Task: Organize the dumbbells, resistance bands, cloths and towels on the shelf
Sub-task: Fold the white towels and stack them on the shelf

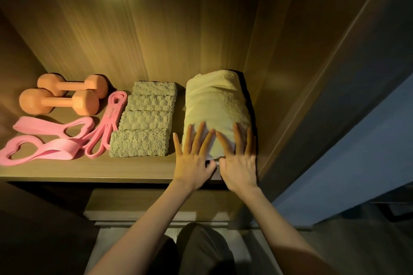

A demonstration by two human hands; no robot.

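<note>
I have both hands on the towel [216,100]. My left hand [194,158] lies flat on its near end, fingers straight and spread, gripping nothing. My right hand [240,163] lies just beside it in the same flat, spread posture, also gripping nothing.

The towel is folded and sits at the right end of the shelf [100,169], near the side wall [290,73]. To its left are four folded cloths [147,116] in an overlapping row. Left of those lie the thin bands [109,118], then the wide bands [51,143]. Two dumbbells [59,101] lie side by side at the far left, behind the wide bands.
</note>
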